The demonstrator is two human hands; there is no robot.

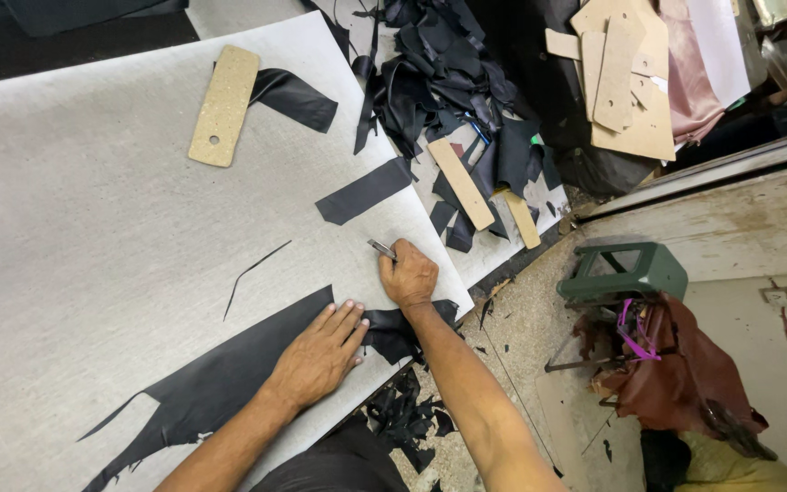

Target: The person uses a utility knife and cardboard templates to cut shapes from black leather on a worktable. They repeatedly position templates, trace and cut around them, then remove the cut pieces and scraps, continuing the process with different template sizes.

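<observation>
Left hand [319, 353] flat, fingers spread, pressing black leather [220, 383] on grey desk [93, 228] near edge. Leather big, matte, irregular, ragged tapering points at near left, crumpled bit at right under right wrist. Right hand [408, 273] closed round thin metal knife [381, 249], tip on desk just far of leather. Thin black sliver [255, 271] left of knife. Black strip [364, 191] farther off, tan template [224, 106] far left of it. Scrap pile [439, 73] far right. Green stool [621, 271] on floor right
</observation>
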